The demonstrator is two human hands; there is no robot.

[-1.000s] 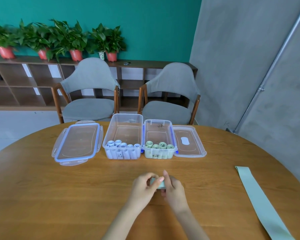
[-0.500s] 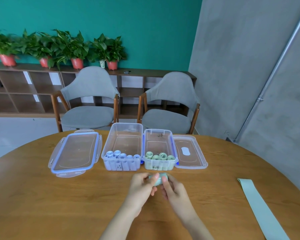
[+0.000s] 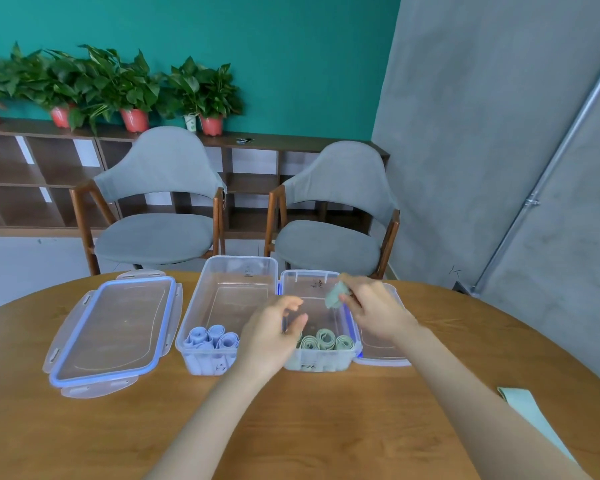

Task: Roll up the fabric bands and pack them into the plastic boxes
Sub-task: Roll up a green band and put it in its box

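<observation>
My right hand (image 3: pixel 374 306) pinches a rolled pale green band (image 3: pixel 336 294) above the right plastic box (image 3: pixel 350 358), which holds several green rolls (image 3: pixel 321 341) at its near end. My left hand (image 3: pixel 271 336) hovers with loosely curled fingers and holds nothing, over the gap between the two boxes. The left plastic box (image 3: pixel 194 306) holds several light blue rolls (image 3: pixel 210 337) at its near end. A flat unrolled green band (image 3: pixel 527 415) lies on the wooden table (image 3: pixel 291 427) at the right, partly behind my right forearm.
A large clear lid with a blue seal (image 3: pixel 113 330) lies left of the boxes. A second lid (image 3: pixel 381 348) lies right of the boxes under my right hand. Two grey chairs (image 3: pixel 160 209) stand beyond the table's far edge.
Both hands moved from the table's near middle toward the boxes. My left hand let go of the green roll, and my right hand carried it up over the right box.
</observation>
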